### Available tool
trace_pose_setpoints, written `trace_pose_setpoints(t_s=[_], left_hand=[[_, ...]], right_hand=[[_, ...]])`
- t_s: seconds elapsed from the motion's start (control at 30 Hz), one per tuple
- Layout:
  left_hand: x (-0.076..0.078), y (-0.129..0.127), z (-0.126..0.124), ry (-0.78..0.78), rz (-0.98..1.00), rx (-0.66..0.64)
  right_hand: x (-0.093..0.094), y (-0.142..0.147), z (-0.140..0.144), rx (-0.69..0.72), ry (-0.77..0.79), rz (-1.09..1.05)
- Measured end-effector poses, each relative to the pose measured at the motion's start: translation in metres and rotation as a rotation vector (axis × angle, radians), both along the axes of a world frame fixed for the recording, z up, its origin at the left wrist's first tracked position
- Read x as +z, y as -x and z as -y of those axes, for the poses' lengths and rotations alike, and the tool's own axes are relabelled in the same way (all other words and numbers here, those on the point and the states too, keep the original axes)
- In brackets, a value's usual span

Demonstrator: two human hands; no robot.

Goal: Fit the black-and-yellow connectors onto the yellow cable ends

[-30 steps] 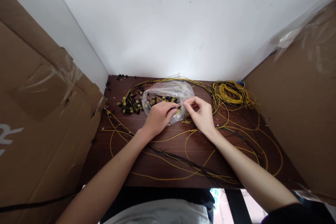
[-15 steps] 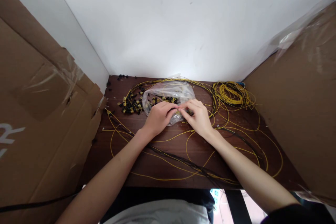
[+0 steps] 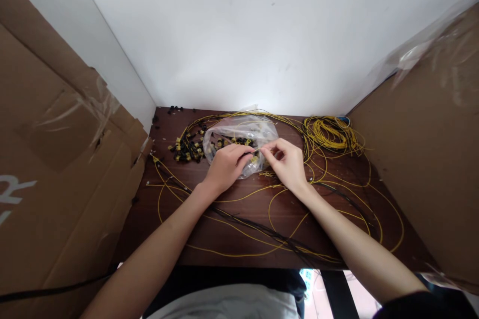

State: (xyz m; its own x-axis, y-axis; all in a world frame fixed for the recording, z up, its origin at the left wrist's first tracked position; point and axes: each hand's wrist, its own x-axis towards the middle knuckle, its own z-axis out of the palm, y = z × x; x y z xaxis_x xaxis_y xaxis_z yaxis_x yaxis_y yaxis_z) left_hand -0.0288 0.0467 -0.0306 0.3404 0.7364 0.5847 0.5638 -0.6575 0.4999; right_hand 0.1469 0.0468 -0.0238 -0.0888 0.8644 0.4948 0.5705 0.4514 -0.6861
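Observation:
Over a clear plastic bag (image 3: 239, 128), my two hands face each other, fingertips a short gap apart. A short stretch of thin yellowish wire (image 3: 257, 150) spans that gap. My left hand (image 3: 228, 163) is closed in a pinch on one end, where something small and dark shows at the fingertips. Thumb and forefinger of my right hand (image 3: 287, 162) are pinched on the other end. Black and yellow connectors (image 3: 189, 149) lie in a heap left of the bag, and more show through it.
A coil of yellow wire (image 3: 329, 134) rests at the back right of the brown table (image 3: 239, 224). Loose yellow wires and a black wire bundle (image 3: 262, 229) cross the front. Cardboard panels (image 3: 67, 149) stand at both sides, with a white wall (image 3: 262, 35) behind.
My right hand has drawn slightly to the right, away from my left fingertips, uncovering the thin wire between them. My left hand has stayed in place.

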Motion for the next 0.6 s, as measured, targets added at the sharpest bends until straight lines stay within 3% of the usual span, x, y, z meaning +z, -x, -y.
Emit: trace_pose_setpoints(t_s=[0.2,0.5,0.6], left_hand=[[0.000,0.001,0.000,0.028,-0.015,0.001],[-0.006,0.002,-0.002,0.091,-0.030,0.011],[-0.008,0.002,-0.003,0.087,-0.006,0.006]], right_hand=[[-0.002,-0.002,-0.003,-0.008,0.025,-0.032],[-0.010,0.007,-0.002,0.230,0.090,-0.123],[-0.014,0.009,-0.004,0.250,0.122,-0.166]])
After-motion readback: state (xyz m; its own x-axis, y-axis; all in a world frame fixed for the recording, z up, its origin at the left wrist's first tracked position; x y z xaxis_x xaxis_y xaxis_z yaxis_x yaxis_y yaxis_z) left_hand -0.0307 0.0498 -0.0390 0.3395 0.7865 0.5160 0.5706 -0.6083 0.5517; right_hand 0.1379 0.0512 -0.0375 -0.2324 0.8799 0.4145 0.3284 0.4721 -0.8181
